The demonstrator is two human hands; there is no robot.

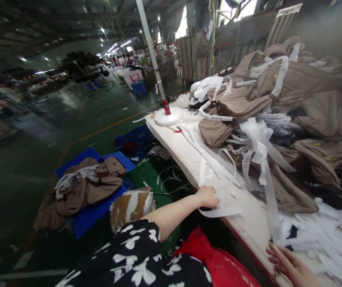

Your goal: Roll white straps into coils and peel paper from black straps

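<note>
My left hand (207, 197) is at the near edge of a long white table (185, 153). Its fingers are closed on a white strip (223, 212), whose loose end curls out to the right along the edge. My right hand (292, 264) is low on the right with its fingers stretched out. Its fingertips are beside the lower end of a sheer white band (270, 199) hanging from the heap; whether they touch it cannot be made out. Brown fabric bags (278, 91) with white straps are heaped on the table. A small brown pouch (214, 131) lies at the heap's front.
A white roll (169, 116) with a red spool (166, 107) on top stands at the table's far end, near a metal pole (151, 48). White scraps (329, 231) cover the right. Brown bags (84, 187) lie on blue sheeting (84, 219) on the floor, beside a taped bundle (131, 207).
</note>
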